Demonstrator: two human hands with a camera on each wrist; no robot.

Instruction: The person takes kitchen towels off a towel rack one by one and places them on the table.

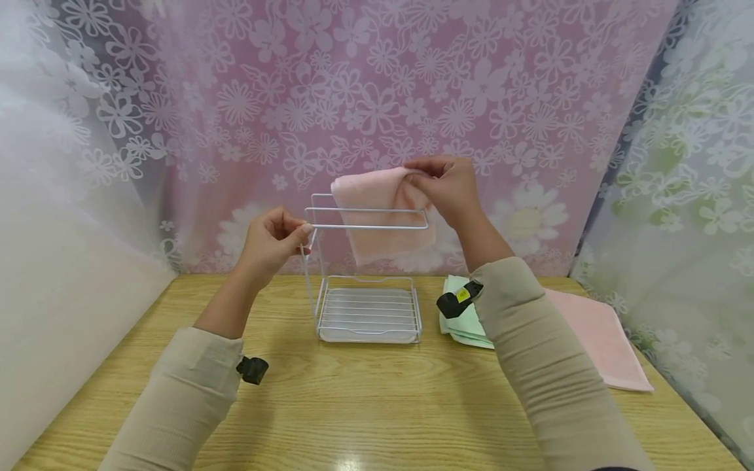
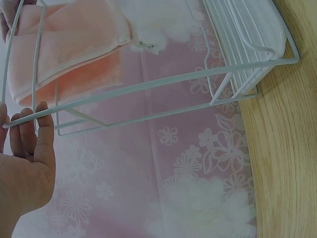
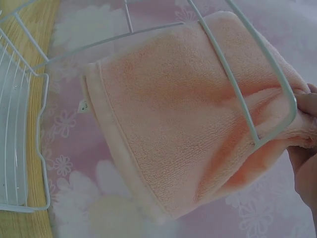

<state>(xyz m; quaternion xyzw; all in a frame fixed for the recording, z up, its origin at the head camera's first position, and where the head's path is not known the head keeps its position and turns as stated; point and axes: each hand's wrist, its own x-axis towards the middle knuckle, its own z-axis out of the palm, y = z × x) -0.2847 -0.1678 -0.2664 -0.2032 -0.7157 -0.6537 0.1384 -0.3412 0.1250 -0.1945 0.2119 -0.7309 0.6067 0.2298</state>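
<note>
A white wire rack (image 1: 371,227) stands on the table, with arms at its top and a slatted base. My left hand (image 1: 271,242) pinches the rack's upper left corner between thumb and fingers; the left wrist view shows the fingers (image 2: 45,136) behind the bar. A folded pink towel (image 1: 371,190) hangs at the rack's top, behind the two nearer bars. My right hand (image 1: 450,190) pinches the towel's upper right part, which is bunched there. The rear bar disappears at the towel, so I cannot tell how far it is draped over it.
A white tray (image 1: 368,336) lies under the base slats. To the right of the rack are folded light green cloths (image 1: 462,330), partly behind my right sleeve, and another pink towel (image 1: 607,347). A flowered curtain (image 1: 265,131) hangs behind the wooden table (image 1: 353,405).
</note>
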